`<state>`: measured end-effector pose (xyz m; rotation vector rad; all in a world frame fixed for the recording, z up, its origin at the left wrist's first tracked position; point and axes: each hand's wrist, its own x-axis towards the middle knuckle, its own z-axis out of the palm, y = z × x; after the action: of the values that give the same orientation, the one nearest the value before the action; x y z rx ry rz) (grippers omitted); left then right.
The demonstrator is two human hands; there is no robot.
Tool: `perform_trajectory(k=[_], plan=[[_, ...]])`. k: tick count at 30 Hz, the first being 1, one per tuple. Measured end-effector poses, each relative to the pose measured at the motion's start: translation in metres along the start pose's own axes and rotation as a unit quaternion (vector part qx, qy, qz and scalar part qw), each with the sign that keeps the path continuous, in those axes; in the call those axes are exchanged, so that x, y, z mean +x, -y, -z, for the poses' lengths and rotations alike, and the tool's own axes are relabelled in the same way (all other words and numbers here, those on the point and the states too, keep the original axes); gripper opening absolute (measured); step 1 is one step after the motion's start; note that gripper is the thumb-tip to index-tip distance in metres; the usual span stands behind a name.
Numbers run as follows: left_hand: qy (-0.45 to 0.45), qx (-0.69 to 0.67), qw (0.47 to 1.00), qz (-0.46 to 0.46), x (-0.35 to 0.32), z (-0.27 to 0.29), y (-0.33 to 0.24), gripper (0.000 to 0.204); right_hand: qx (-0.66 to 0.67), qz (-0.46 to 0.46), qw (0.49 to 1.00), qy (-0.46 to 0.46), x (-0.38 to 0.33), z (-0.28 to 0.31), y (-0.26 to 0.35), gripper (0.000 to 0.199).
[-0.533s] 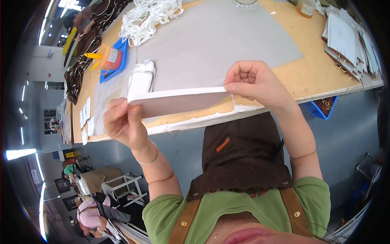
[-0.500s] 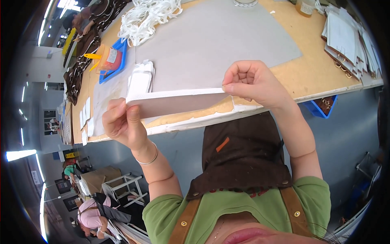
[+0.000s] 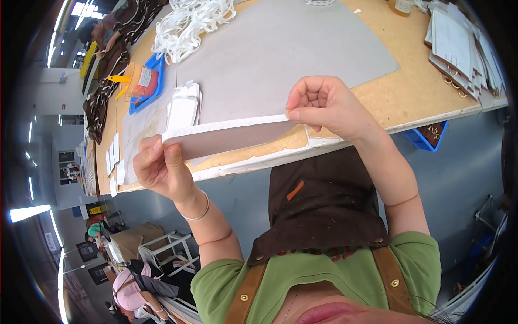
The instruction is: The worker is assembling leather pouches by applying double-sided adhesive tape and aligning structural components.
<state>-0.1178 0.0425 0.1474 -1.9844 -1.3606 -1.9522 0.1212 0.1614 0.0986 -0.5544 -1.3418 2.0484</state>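
A long, narrow white strip [image 3: 226, 126] with a dotted texture is stretched between my two hands above the table's near edge. A grey-brown face shows along its lower side, towards me. My left hand [image 3: 162, 168] pinches the left end between thumb and fingers. At the other end my right hand [image 3: 326, 107] pinches it with thumb and forefinger, the remaining fingers curled. Just behind the strip, near its left end, lies a small stack of white pieces [image 3: 184, 106] on the grey mat [image 3: 280, 54].
Back left, white tape [image 3: 189, 27] lies tangled beside a blue tray [image 3: 154, 89] holding a container of pink stuff with a yellow-handled tool. White panels with brown edges and rings [image 3: 456, 48] are piled at right. Below the table edge sits a blue bin [image 3: 429, 137]. Other people work at left.
Both hands and the strip have shifted slightly left, the right hand a bit more and slightly upward. The grip at both ends stays the same.
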Motion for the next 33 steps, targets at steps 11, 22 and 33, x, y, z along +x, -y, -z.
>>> perform_trajectory(k=[11, 22, 33], plan=[[-0.002, 0.006, 1.000, -0.008, -0.001, -0.001, -0.002, 0.023, 0.006, -0.020, 1.000, -0.002, 0.003, 0.001, 0.001, 0.007], [-0.012, 0.023, 0.999, -0.020, -0.002, -0.001, -0.005, 0.022, 0.001, -0.040, 0.999, 0.018, 0.005, -0.001, 0.002, 0.008], [-0.034, 0.016, 0.999, -0.014, -0.003, 0.000, 0.002, 0.020, 0.114, -0.111, 0.986, 0.050, 0.009, 0.010, -0.015, 0.009]])
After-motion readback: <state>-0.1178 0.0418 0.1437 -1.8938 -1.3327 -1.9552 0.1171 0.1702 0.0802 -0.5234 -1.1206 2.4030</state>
